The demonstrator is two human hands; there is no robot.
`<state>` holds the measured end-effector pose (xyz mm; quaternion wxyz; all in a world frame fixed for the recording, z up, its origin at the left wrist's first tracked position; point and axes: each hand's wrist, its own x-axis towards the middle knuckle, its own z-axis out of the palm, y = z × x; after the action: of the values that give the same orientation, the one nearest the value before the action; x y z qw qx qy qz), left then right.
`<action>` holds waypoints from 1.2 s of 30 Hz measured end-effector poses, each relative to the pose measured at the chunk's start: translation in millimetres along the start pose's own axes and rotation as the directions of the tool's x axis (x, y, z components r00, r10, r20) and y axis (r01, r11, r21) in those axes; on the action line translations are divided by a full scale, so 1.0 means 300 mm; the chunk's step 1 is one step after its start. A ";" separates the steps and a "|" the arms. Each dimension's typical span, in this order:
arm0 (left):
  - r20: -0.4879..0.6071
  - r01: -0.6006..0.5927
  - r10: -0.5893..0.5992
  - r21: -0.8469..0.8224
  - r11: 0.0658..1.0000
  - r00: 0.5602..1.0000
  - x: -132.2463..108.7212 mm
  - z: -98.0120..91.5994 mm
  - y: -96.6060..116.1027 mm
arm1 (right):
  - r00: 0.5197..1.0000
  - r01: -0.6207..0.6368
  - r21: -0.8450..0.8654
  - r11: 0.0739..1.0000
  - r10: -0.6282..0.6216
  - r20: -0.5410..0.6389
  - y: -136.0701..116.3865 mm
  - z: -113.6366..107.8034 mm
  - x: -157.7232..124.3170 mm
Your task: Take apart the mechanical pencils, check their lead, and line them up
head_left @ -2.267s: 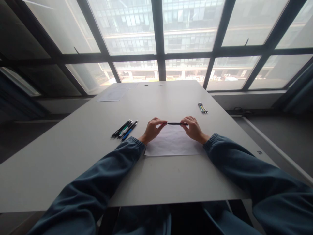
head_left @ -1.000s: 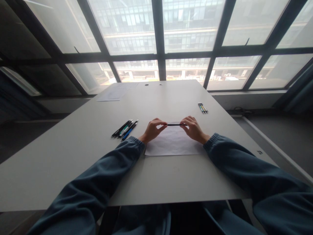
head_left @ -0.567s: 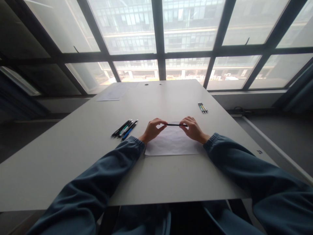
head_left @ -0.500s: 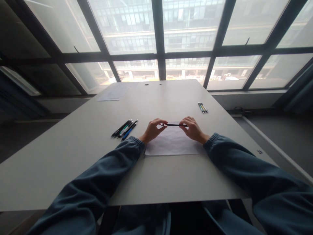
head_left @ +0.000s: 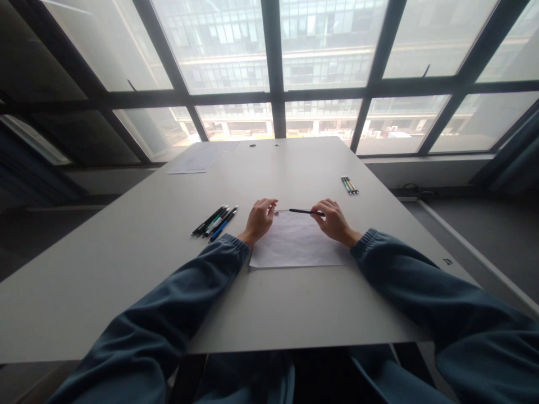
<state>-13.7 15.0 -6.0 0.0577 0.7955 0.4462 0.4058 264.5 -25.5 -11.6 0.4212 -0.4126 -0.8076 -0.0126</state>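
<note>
While the right hand pinches a black pen near the far edge of a white sheet, 12 o'clock from its middle, the left hand sits at 10 o'clock, fingers parted, off the pen, beside a speck too small to identify. More pens lie at 9 o'clock, a smaller bundle at 1.

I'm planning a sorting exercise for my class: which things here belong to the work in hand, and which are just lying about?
Work in hand, it seems:
black pen, held by the right hand
white sheet, between that hand and the left hand

Probably just lying about:
pens on the left
pen-like sticks on the right
papers at the far left
</note>
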 end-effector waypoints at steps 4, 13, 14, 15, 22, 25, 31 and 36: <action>0.094 0.006 -0.020 0.150 0.989 0.995 0.007 -0.001 -0.039 | 1.000 -0.014 -0.019 1.000 0.014 -0.021 0.003 0.003 -0.001; 0.136 0.079 -0.118 0.264 0.961 0.984 -0.014 -0.042 0.008 | 1.000 -0.005 -0.004 1.000 0.005 -0.006 -0.002 0.001 -0.002; 0.129 0.104 -0.146 0.283 0.953 0.981 -0.016 -0.047 0.009 | 1.000 -0.004 -0.005 1.000 0.004 -0.005 -0.002 0.002 -0.002; 0.130 0.126 -0.171 0.297 0.947 0.977 -0.018 -0.052 0.008 | 1.000 -0.004 -0.006 1.000 0.004 -0.004 -0.001 0.002 -0.003; 0.217 0.116 -0.180 0.278 0.954 0.960 -0.025 -0.064 0.001 | 1.000 -0.011 -0.001 1.000 0.011 0.009 -0.003 0.000 0.001; 0.263 0.106 -0.175 0.254 0.961 0.949 -0.024 -0.060 -0.002 | 1.000 -0.006 -0.003 1.000 0.006 0.014 -0.003 -0.002 0.001; 0.248 0.057 -0.089 0.132 0.990 0.965 -0.010 -0.045 -0.014 | 1.000 -0.006 -0.017 1.000 0.006 0.004 0.000 0.002 -0.003; 0.165 0.104 -0.095 -0.048 0.993 0.982 0.000 -0.046 0.006 | 1.000 -0.002 -0.016 1.000 0.002 0.001 0.002 0.006 -0.006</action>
<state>-22.2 10.2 4.0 0.1366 0.8006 0.4677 0.3489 264.2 -25.6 -14.0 0.4177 -0.4169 -0.8071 -0.0183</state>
